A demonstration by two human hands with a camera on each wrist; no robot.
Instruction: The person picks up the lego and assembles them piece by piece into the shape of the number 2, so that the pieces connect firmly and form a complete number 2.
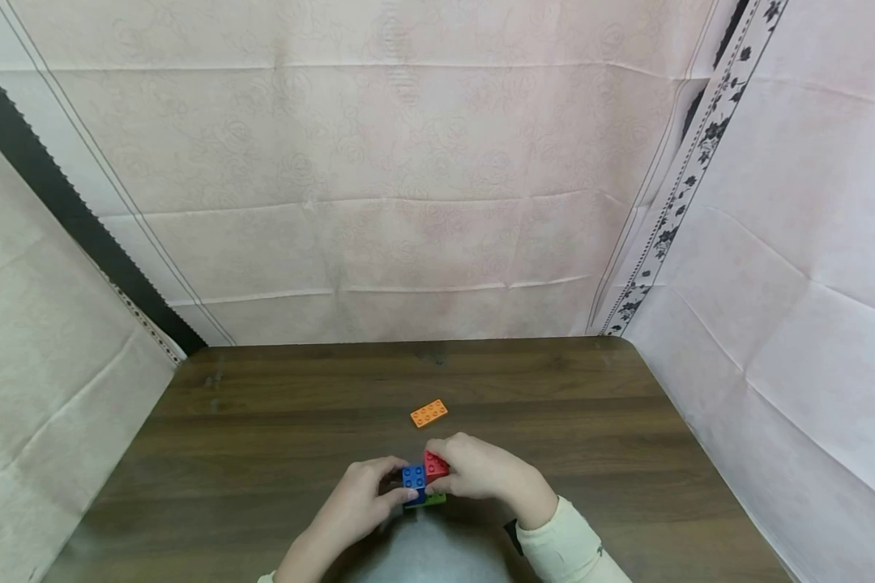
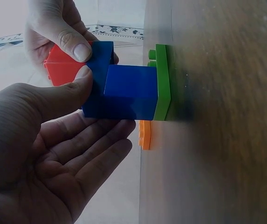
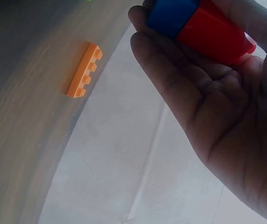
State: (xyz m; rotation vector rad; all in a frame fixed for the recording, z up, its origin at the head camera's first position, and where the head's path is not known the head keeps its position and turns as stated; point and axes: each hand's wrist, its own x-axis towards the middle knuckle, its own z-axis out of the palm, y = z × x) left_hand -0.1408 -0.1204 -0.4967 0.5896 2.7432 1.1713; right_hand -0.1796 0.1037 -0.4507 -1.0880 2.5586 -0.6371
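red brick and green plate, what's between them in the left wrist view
In the left wrist view, two blue bricks: the upper blue brick touches the red brick, the lower blue brick touches the green plate.

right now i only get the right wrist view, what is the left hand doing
Observer: The left hand grips the upper blue block.
Operator: ok and what's under that block
Observer: A lower blue block, which sits on a green plate.
Operator: i see one clear row of studs on the orange plate, is there another
Observer: Yes, the head view shows two rows.
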